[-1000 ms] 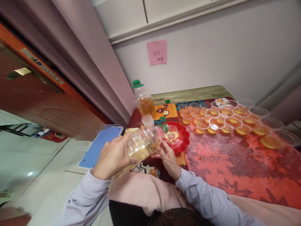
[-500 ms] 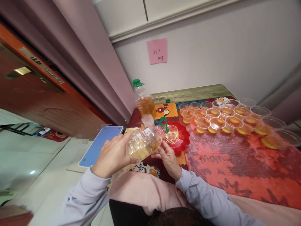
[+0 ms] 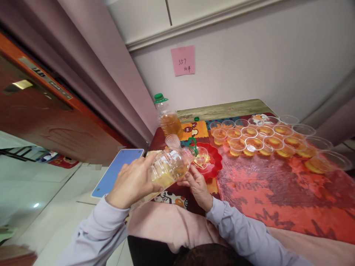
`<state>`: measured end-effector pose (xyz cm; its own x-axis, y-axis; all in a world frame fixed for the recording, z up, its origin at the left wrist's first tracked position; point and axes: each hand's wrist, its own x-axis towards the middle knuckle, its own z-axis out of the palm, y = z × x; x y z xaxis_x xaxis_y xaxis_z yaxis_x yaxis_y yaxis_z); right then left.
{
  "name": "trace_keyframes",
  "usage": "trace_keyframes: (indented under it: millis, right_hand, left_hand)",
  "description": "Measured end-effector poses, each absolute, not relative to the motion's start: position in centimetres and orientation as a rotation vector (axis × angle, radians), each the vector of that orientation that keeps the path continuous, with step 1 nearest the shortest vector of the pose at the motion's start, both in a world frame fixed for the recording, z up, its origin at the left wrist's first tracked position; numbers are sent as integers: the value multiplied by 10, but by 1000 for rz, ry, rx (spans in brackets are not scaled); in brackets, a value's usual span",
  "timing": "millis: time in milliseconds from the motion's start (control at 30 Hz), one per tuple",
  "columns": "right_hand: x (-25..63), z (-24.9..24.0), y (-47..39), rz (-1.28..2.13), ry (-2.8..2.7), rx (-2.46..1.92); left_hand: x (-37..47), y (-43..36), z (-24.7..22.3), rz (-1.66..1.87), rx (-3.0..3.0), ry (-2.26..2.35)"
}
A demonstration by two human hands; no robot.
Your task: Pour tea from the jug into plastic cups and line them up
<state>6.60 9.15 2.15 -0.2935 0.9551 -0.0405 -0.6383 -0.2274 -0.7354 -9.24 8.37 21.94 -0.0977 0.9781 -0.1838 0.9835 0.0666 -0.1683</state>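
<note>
My left hand [image 3: 133,181] is wrapped round the body of a clear plastic bottle [image 3: 169,166], which lies tilted with its mouth to the right and some yellowish liquid inside. Under the bottle's neck end, my right hand [image 3: 198,186] has its fingers bent against the shoulder. A green ring strap [image 3: 192,145] dangles at the neck. The mouth hangs over a clear plastic cup [image 3: 201,155] in a red scalloped plate [image 3: 217,166]. Whether liquid is flowing, I cannot make out. Just behind the held bottle shows another clear cup [image 3: 173,141].
A large green-capped bottle [image 3: 169,123] of amber liquid stands at the back left, with a loose green cap [image 3: 196,119] nearby. Rows of clear cups [image 3: 253,146] holding yellow-orange liquid fill the right of the patterned tablecloth [image 3: 263,192]. A blue board [image 3: 116,171] is at left.
The view has shifted slightly, moving everything a little left. Both hands keep the same hold, and the bottle stays tilted over the plate.
</note>
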Motion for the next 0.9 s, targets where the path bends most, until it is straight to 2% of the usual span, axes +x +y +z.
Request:
trace_keyframes:
  millis: [900]
  right_hand:
    - [64,20,93,1770,-754,-630]
  left_hand:
    - [-88,81,226,-465,2060,2260]
